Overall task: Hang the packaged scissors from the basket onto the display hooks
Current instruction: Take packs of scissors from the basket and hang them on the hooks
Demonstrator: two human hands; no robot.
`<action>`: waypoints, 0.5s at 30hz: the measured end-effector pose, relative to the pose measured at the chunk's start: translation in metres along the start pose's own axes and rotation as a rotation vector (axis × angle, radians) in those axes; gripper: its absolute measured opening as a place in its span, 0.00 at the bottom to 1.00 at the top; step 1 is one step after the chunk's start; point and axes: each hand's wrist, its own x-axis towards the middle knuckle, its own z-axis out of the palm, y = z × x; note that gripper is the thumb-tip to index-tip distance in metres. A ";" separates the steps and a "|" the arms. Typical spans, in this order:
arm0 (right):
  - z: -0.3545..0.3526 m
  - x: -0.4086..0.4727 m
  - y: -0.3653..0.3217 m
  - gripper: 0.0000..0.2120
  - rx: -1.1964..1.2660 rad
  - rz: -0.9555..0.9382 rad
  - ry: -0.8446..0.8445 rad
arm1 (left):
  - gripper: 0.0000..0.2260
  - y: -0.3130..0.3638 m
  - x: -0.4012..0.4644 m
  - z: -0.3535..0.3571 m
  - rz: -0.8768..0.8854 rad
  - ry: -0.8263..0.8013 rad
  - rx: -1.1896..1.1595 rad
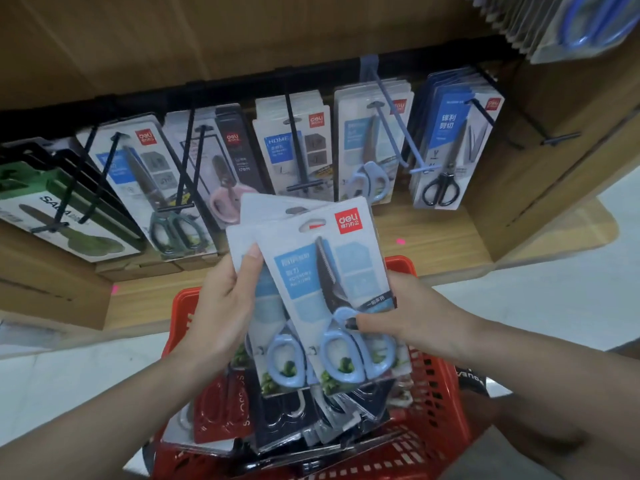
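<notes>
I hold packs of blue-handled scissors above the red basket [440,407]. My right hand [401,313] pinches the front pack [332,292] at its lower right, thumb on the handle. My left hand [225,303] grips a second like pack [266,334] behind it by the left edge. A further pack's top shows behind both. More packaged scissors [284,427] lie in the basket. Ahead, a black rail carries display hooks; a blue hook [391,126] holds matching blue scissors packs [370,147].
Other hooks along the rail hold packs with green [173,226], pink [225,199] and black [441,192] scissors. A green knife pack [65,216] hangs far left. A wooden shelf [433,244] runs below the hooks. More blue scissors hang top right [585,22].
</notes>
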 end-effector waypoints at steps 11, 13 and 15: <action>-0.035 -0.002 0.025 0.18 0.364 0.111 0.168 | 0.22 -0.034 0.017 0.003 -0.307 0.033 0.173; -0.042 0.000 0.024 0.18 0.398 0.092 0.195 | 0.21 -0.037 0.021 0.001 -0.343 0.055 0.160; -0.048 0.003 0.022 0.18 0.384 0.079 0.255 | 0.20 -0.038 0.023 0.001 -0.356 0.062 0.147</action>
